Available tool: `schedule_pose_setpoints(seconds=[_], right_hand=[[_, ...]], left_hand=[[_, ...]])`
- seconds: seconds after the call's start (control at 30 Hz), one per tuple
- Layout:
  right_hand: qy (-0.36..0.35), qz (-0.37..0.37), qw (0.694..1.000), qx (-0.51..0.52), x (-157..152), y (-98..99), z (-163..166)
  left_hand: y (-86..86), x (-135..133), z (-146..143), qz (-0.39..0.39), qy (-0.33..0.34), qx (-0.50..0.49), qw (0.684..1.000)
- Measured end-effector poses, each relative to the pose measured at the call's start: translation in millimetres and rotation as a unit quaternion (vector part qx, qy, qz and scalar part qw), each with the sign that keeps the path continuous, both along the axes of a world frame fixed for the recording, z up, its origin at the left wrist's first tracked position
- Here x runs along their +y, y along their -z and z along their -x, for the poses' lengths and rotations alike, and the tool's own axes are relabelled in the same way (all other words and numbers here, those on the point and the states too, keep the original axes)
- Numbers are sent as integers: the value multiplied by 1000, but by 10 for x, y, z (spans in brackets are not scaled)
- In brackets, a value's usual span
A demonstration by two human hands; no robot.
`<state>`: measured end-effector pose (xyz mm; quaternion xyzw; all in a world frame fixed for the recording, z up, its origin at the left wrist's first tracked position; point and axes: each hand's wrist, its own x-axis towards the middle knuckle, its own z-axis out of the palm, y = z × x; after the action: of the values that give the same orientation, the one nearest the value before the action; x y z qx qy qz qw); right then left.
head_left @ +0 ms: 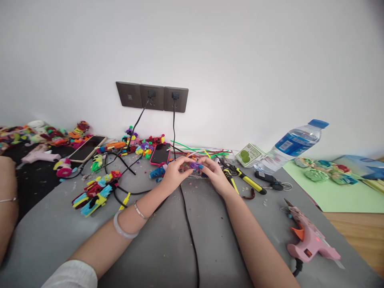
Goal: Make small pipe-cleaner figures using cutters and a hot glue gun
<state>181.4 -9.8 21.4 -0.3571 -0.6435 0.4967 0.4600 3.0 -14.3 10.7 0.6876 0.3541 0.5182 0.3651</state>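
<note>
My left hand and my right hand meet over the middle of the grey table. Between their fingertips is a small purple pipe cleaner piece, pinched from both sides; its exact shape is partly hidden. A blue fuzzy pipe cleaner bundle lies just left of my left hand. Beyond my fingers are loose pipe cleaner stems in green, pink and red. Yellow-and-black pliers rest to the right of my right hand.
A pink glue gun with its light on lies at right. Keys, a tilted water bottle and a green-white box stand behind. Black cords cross the table. Phones and colourful pipe cleaner figures sit left, near another person's arm.
</note>
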Motion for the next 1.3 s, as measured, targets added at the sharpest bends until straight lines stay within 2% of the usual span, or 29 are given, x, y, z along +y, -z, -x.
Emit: schedule_pose_setpoints(seconds=[0.6, 0.87, 1.1, 1.3], right_hand=[[-52, 41, 998, 20, -2, -41, -31], [-61, 70, 994, 64, 15, 29, -51], [-53, 79, 990, 102, 71, 59, 4], [-67, 89, 986, 127, 185, -68, 50]], left_hand=[[23, 1, 20, -56, 3, -2, 998], [11, -3, -1, -79, 0, -1, 997], [-11, -22, -27, -28, -13, -20, 999], [9, 6, -30, 16, -14, -102, 995]])
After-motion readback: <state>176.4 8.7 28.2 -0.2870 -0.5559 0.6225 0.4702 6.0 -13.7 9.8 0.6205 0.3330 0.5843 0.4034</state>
